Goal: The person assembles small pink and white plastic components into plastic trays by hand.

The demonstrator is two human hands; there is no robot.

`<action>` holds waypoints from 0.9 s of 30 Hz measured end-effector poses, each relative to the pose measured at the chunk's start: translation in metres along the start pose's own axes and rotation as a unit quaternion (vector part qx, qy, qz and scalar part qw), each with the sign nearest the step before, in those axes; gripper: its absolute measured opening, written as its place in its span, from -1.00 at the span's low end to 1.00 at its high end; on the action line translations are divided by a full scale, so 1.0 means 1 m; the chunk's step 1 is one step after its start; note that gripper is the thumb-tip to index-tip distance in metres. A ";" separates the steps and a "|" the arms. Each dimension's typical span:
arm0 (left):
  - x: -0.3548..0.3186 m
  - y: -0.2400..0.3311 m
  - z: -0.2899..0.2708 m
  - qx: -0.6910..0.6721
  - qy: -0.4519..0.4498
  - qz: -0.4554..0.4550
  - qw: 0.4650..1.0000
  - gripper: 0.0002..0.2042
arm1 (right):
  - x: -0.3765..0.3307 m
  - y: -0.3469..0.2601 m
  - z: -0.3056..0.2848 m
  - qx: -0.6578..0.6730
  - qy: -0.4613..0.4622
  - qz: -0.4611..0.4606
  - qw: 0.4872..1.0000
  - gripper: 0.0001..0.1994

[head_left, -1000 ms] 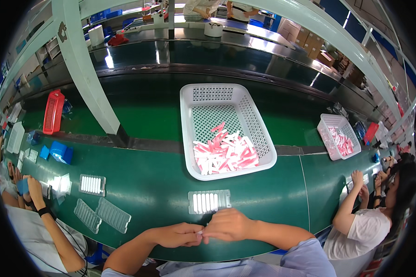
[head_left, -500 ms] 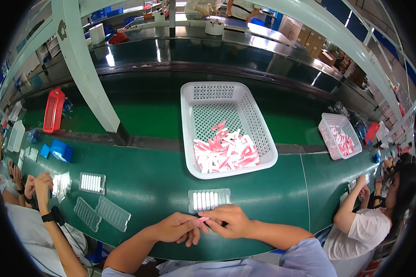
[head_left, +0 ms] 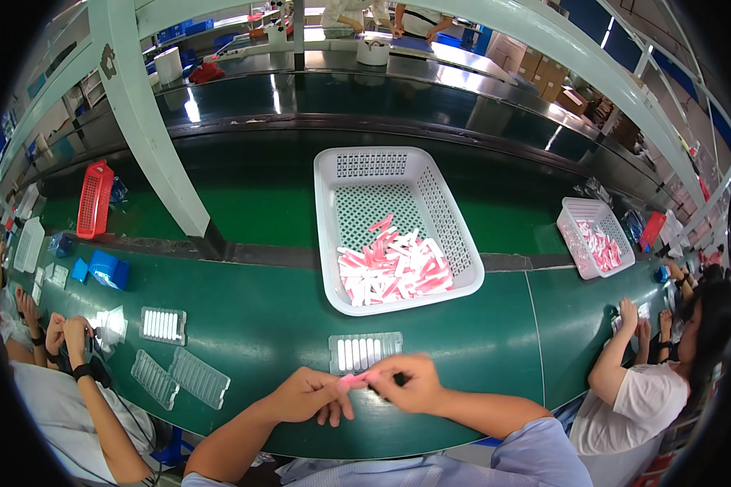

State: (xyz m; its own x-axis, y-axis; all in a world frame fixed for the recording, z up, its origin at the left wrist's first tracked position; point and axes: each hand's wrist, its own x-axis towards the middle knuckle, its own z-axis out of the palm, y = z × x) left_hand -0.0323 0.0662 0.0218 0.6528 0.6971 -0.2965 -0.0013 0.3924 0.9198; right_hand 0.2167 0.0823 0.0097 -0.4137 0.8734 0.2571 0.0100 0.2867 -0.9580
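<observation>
A slim pink strip (head_left: 356,379) is pinched between my two hands above the near edge of the green table. My left hand (head_left: 309,396) grips one end, its lower fingers hanging loose. My right hand (head_left: 413,385) is closed on the other end, slightly blurred. Just beyond my fingers lies a clear plastic tray (head_left: 391,342), with several white sticks (head_left: 357,354) side by side in its slots. A large white plastic basket (head_left: 327,243) stands farther back, holding a heap of pink and white strips (head_left: 398,268).
To the left lie a filled tray (head_left: 163,325) and two clear trays (head_left: 198,378) without sticks. Co-workers sit at both sides, one person's hands (head_left: 67,331) near clear film. A smaller white basket (head_left: 597,237) stands at right. A pale metal post (head_left: 150,122) rises behind the table.
My hands have drawn a little apart, and more of the pink strip shows between them. My right hand has risen slightly. Co-workers' hands at both sides have shifted.
</observation>
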 end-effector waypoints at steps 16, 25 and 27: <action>0.001 0.003 0.002 0.023 0.093 0.052 0.994 -0.74 | 0.009 -0.006 -0.011 0.010 0.045 0.018 0.999 -0.91; 0.003 0.000 0.002 0.007 0.115 0.050 0.992 -0.73 | 0.033 -0.005 -0.055 -0.443 0.021 -0.257 0.859 -0.92; 0.002 0.001 0.002 0.005 0.112 0.044 0.993 -0.71 | 0.032 0.004 -0.058 -0.480 -0.137 -0.272 0.823 -0.89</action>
State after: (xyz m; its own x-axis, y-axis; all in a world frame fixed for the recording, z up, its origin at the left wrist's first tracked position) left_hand -0.0297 0.0670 0.0230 0.4656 0.8451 -0.2627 -0.0425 0.3178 0.9472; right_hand 0.2562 0.1342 0.0211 -0.7831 0.4294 0.4498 0.4159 0.8994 -0.1345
